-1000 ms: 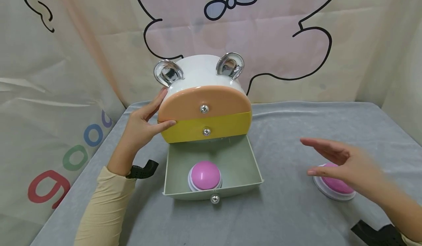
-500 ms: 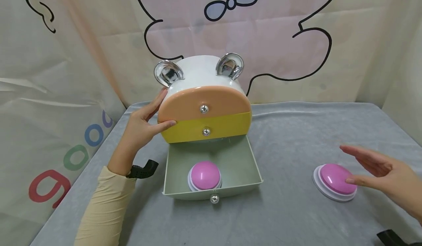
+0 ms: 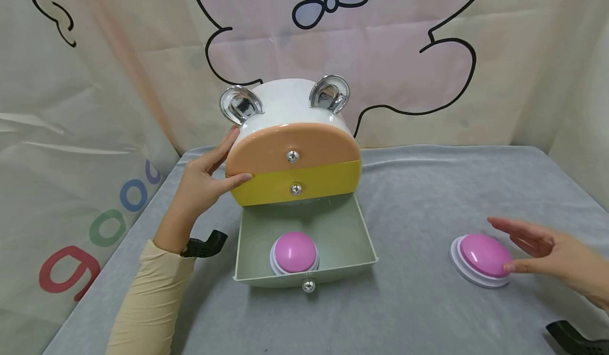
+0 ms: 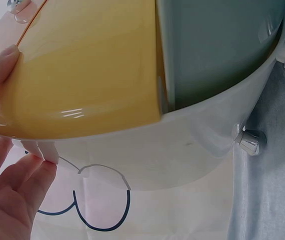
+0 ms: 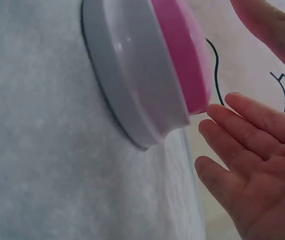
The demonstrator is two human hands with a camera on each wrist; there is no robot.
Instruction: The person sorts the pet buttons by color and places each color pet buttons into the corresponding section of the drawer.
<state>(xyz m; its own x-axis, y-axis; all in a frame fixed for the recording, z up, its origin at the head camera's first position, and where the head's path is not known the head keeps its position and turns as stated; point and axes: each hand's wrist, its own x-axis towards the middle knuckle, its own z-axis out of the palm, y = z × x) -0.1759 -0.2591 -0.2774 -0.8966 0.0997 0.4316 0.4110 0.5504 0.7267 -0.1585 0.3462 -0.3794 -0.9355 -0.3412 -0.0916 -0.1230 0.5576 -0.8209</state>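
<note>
My left hand (image 3: 202, 183) grips the side of a small rounded drawer cabinet (image 3: 295, 141), thumb on the front and fingers along the white side. The cabinet has silver ears, an orange and a yellow drawer front, and a pale green bottom drawer (image 3: 342, 233) pulled out. In that drawer lies a pink dome push button (image 3: 296, 253) with a white base. A second pink push button (image 3: 484, 257) sits on the cloth at the right. My right hand (image 3: 552, 254) hovers at its right side, fingers extended and apart from each other; in the right wrist view the palm (image 5: 277, 185) holds nothing.
A grey cloth (image 3: 404, 302) covers the table. Behind it hangs a pale curtain (image 3: 514, 80) with cartoon outlines, and another printed curtain (image 3: 57, 159) stands at the left. Silver feet (image 4: 252, 142) show under the cabinet in the left wrist view.
My right hand has moved right from over the right push button, uncovering it, and has then dropped slightly beside it. My left hand keeps its hold on the cabinet.
</note>
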